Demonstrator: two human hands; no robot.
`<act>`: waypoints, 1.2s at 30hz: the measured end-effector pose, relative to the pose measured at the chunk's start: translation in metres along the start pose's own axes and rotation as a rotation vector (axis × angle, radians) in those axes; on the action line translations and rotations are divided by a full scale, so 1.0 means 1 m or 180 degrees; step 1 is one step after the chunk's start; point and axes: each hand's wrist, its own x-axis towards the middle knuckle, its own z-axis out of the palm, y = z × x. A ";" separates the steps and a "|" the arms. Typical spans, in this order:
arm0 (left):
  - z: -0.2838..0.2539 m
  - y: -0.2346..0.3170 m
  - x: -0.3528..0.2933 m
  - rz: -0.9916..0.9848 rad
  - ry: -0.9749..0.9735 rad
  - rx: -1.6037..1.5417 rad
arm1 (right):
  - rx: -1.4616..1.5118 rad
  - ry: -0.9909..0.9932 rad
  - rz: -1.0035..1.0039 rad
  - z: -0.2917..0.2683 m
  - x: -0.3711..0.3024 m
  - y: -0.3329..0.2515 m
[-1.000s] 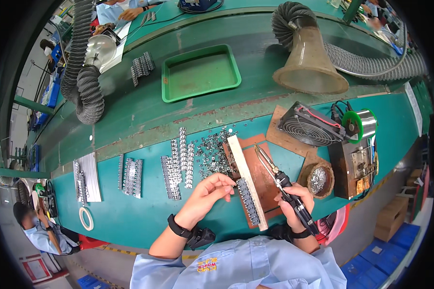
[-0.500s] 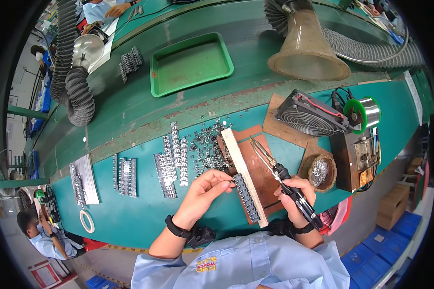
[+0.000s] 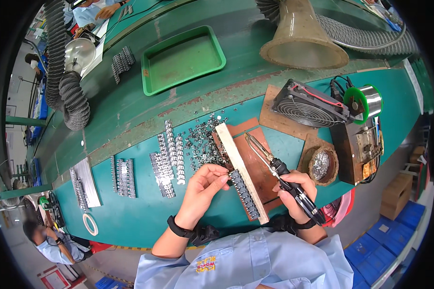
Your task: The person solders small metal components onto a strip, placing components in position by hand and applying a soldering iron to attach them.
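Note:
My right hand (image 3: pixel 298 191) is wrapped round a black soldering iron (image 3: pixel 280 169) with a thin metal tube along its shaft. Its tip points up and away, above a brown board (image 3: pixel 248 149) and apart from the parts. A row of dark components (image 3: pixel 244 195) lies along the left side of a pale wooden bar (image 3: pixel 241 166). At the far end of that row, the thumb and index finger of my left hand (image 3: pixel 205 187) are pinched together; whatever is between them is too small to name. Loose small metal pieces (image 3: pixel 202 144) are heaped just beyond my left hand.
Component strips (image 3: pixel 166 166) lie left of the heap, more (image 3: pixel 124 178) farther left. A green tray (image 3: pixel 183 60) sits at the back under a fume funnel (image 3: pixel 304 38). On the right are a fan (image 3: pixel 311 103), a solder spool (image 3: pixel 371 103) and a dish of silvery bits (image 3: pixel 319 164).
The whole view has shifted slightly. Both hands keep nearly the same pose, with the left at the row's far end and the right on the soldering iron.

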 end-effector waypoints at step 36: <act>0.004 -0.001 0.002 -0.0011 0.0167 0.0021 | -0.0188 -0.0127 -0.0142 -0.004 0.004 0.004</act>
